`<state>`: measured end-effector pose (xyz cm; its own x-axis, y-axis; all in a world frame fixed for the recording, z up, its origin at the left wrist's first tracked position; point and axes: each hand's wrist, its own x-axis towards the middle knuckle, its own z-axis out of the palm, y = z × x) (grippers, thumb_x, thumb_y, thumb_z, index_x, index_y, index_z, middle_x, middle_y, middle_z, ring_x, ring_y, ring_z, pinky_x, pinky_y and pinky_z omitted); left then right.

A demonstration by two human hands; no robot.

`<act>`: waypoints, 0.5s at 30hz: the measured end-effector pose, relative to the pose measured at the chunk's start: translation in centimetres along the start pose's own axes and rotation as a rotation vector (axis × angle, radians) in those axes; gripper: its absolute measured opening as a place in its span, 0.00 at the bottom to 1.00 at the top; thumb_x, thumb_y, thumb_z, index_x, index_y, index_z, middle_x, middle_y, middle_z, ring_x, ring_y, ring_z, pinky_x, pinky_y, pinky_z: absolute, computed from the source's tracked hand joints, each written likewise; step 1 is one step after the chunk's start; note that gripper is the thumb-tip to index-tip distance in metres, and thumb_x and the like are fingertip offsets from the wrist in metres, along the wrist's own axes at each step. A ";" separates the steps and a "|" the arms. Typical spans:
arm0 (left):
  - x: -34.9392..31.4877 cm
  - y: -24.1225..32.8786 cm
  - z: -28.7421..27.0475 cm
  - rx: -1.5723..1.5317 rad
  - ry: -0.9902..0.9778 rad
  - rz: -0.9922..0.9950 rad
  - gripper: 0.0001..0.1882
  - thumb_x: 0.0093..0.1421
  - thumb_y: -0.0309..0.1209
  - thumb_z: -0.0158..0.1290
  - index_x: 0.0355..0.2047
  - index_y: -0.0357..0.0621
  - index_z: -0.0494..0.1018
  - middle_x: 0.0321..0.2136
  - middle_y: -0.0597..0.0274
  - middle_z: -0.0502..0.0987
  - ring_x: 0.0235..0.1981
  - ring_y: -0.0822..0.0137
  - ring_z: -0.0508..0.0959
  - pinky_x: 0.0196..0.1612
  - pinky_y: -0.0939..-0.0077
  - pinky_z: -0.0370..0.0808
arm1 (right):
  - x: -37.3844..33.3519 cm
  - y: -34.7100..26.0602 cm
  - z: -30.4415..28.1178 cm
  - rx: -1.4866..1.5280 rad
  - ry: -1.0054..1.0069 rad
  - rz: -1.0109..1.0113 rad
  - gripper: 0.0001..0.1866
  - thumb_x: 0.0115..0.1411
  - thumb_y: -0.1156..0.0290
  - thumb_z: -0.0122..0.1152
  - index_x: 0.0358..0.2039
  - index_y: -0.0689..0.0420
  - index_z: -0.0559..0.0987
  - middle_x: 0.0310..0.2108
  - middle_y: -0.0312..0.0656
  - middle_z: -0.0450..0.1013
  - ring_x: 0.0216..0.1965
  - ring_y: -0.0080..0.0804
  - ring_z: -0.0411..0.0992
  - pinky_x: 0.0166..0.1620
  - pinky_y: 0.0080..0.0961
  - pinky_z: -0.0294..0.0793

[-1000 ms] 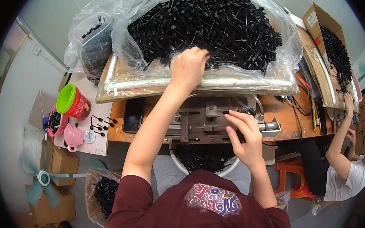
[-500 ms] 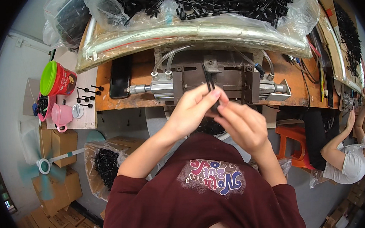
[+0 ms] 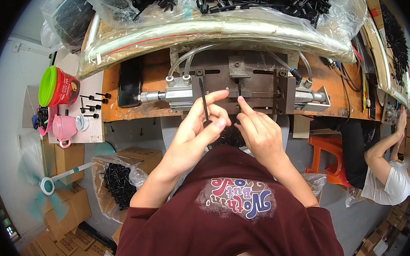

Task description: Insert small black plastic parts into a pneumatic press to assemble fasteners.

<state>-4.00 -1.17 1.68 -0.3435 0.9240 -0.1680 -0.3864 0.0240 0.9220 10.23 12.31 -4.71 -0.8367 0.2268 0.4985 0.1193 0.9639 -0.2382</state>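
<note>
My left hand (image 3: 196, 131) is closed around a thin black rod with a thicker head (image 3: 204, 102), which points up and away from me; its index finger stretches to the right. A second black rod (image 3: 240, 88) lies in the middle of the dark metal clamping fixture (image 3: 218, 86), under a small grey block (image 3: 238, 67). At this rod's near end is the extended index fingertip of my right hand (image 3: 263, 136). The right hand's other fingers are loosely bent, and its thumb is apart from the index finger.
Air cylinders (image 3: 180, 95) with clear hoses flank the fixture. Behind it, a plastic-lined tray (image 3: 217, 36) holds a heap of black rods. Left are a red bucket (image 3: 63, 88), a pink cup (image 3: 64, 128) and several rods. A co-worker (image 3: 389, 177) sits at right beside an orange stool (image 3: 323, 155).
My hands have moved apart. Both held rods close together before; now one stays in my left hand, moved left, and the other lies in the fixture at my right fingertip.
</note>
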 end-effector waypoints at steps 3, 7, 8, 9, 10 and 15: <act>-0.3 0.1 0.4 -0.113 0.000 0.057 0.37 0.63 0.23 0.51 0.69 0.35 0.46 0.45 0.58 0.70 0.43 0.71 0.72 0.49 0.76 0.71 | 0.8 0.0 0.1 -0.094 0.006 -0.013 0.09 0.46 0.76 0.61 0.31 0.62 0.77 0.50 0.53 0.76 0.23 0.26 0.75 0.32 0.22 0.76; -0.4 0.1 -0.1 0.017 0.014 0.186 0.32 0.64 0.18 0.47 0.67 0.32 0.52 0.53 0.49 0.69 0.56 0.58 0.73 0.59 0.67 0.71 | 1.3 -0.3 -0.3 -0.110 -0.024 -0.012 0.07 0.46 0.77 0.60 0.29 0.61 0.76 0.49 0.53 0.77 0.17 0.21 0.71 0.26 0.19 0.70; -0.4 0.2 -0.3 0.159 0.035 0.234 0.30 0.64 0.17 0.46 0.66 0.31 0.54 0.55 0.47 0.68 0.57 0.56 0.72 0.59 0.66 0.71 | 1.3 -0.3 -0.4 -0.116 -0.036 -0.009 0.06 0.47 0.77 0.60 0.28 0.61 0.76 0.49 0.53 0.77 0.16 0.21 0.70 0.26 0.19 0.70; -0.3 0.3 -0.3 0.303 0.056 0.287 0.28 0.65 0.16 0.45 0.65 0.31 0.56 0.57 0.45 0.67 0.59 0.55 0.72 0.60 0.66 0.71 | 1.4 -0.3 -0.5 -0.123 -0.043 -0.009 0.05 0.47 0.77 0.60 0.27 0.61 0.75 0.49 0.53 0.77 0.16 0.20 0.70 0.25 0.18 0.69; -0.3 0.1 -0.4 0.287 0.086 0.340 0.24 0.64 0.14 0.44 0.62 0.29 0.62 0.57 0.43 0.69 0.55 0.54 0.75 0.56 0.67 0.76 | 1.5 -0.4 -0.6 -0.125 -0.049 -0.004 0.05 0.47 0.77 0.60 0.27 0.60 0.75 0.49 0.53 0.77 0.16 0.20 0.70 0.25 0.19 0.69; -0.7 0.1 -0.9 0.366 0.119 0.426 0.20 0.53 0.13 0.59 0.48 0.33 0.77 0.49 0.50 0.75 0.42 0.64 0.81 0.44 0.76 0.82 | 1.8 -0.5 -1.0 -0.128 -0.078 -0.007 0.05 0.46 0.77 0.60 0.25 0.60 0.74 0.49 0.55 0.76 0.15 0.21 0.70 0.25 0.19 0.69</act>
<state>-4.56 -2.21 1.57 -0.5059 0.8323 0.2267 0.1216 -0.1914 0.9739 9.23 12.32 -2.89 -0.8762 0.2129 0.4323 0.1759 0.9765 -0.1244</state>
